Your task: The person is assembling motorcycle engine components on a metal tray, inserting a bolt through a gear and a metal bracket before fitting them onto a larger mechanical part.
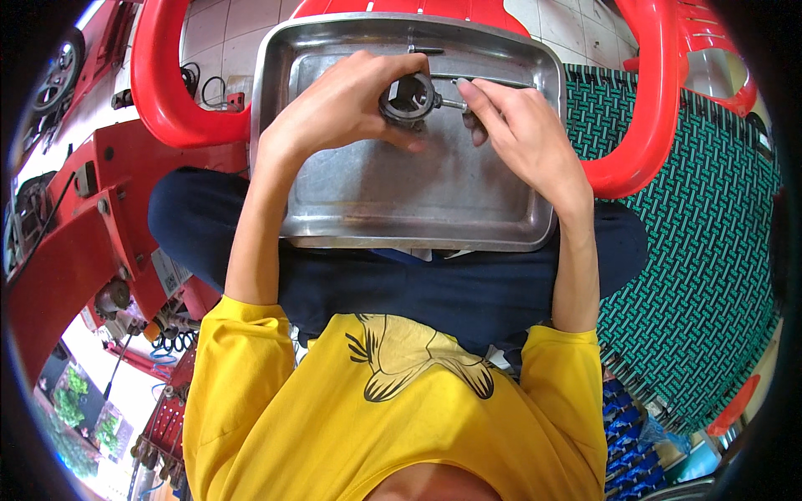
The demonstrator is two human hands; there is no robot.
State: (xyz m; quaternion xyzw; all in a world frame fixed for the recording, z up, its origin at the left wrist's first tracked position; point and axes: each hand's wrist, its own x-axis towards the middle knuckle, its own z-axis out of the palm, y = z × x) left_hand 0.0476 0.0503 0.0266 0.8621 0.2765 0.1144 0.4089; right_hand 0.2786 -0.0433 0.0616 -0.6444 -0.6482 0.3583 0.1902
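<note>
My left hand (347, 107) is wrapped round a dark, hollow, ring-shaped metal part (388, 107), held up over a steel tray (401, 230). From the part's right side sticks out a short silver bolt (453, 104). The thumb and fingers of my right hand (522, 125) are pinched at the bolt's outer end, and their tips partly hide it. A thin dark rod (518, 82) lies along the tray behind my right hand. A small dark pin-like piece (426, 50) lies at the tray's far side.
The tray stands on a red plastic chair (635, 171), whose arms rise on both sides. To the right is a green-and-black woven seat (702, 217). Red machinery (109, 200) with bolts and cables stands to the left. White floor tiles (225, 33) show beyond.
</note>
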